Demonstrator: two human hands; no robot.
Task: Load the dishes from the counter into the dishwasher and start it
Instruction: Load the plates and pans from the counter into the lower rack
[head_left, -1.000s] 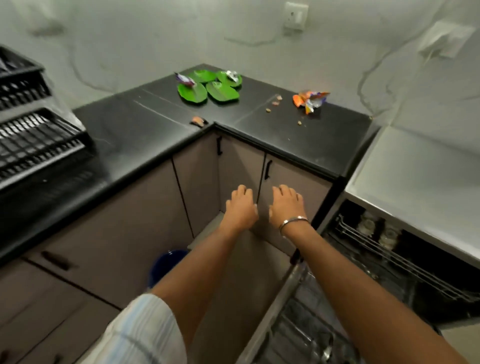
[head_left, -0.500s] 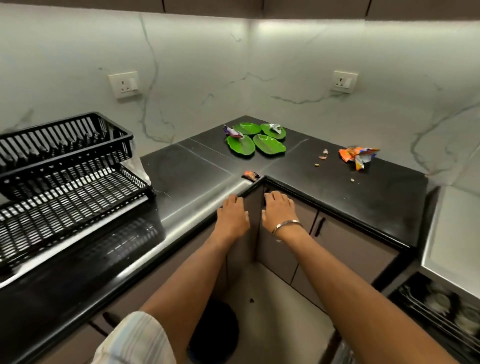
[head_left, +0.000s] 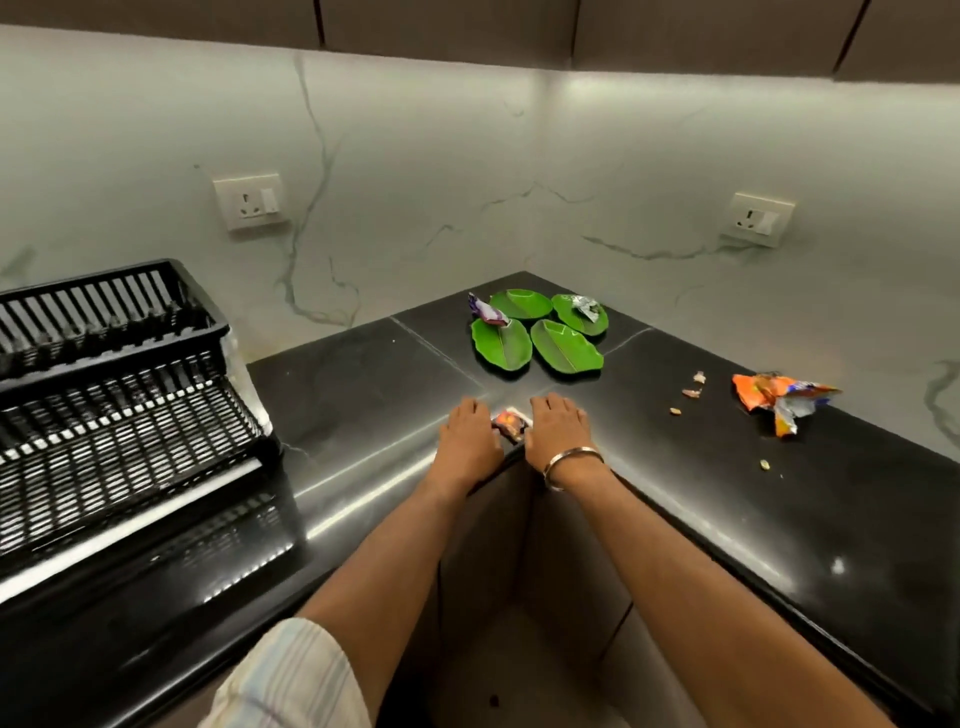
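Both arms stretch from the bottom of the frame toward the inner corner of the black counter (head_left: 727, 467). The left hand (head_left: 467, 434) lies palm down at the counter's edge near the centre of the frame, fingers straight and close together, holding nothing. The right hand (head_left: 558, 428), with a metal bangle (head_left: 571, 462) on its wrist, lies flat the same way just to the right. Between the two hands sits a small orange wrapper (head_left: 509, 423); whether either hand touches it I cannot tell.

Above the hands, toward the back corner, four green leaf-shaped plates (head_left: 566, 353) lie clustered together on the counter. A purple wrapper (head_left: 485, 312) rests at the upper left of the cluster, and a crumpled silver wrapper (head_left: 584, 306) lies on the upper right plate. To the right of the frame, a torn orange packet (head_left: 779, 400) lies on the counter with a few crumbs (head_left: 693, 387) scattered to its left.

A black dish rack (head_left: 119, 395) fills the left of the frame. Two wall sockets (head_left: 252, 200) sit on the marble backsplash.
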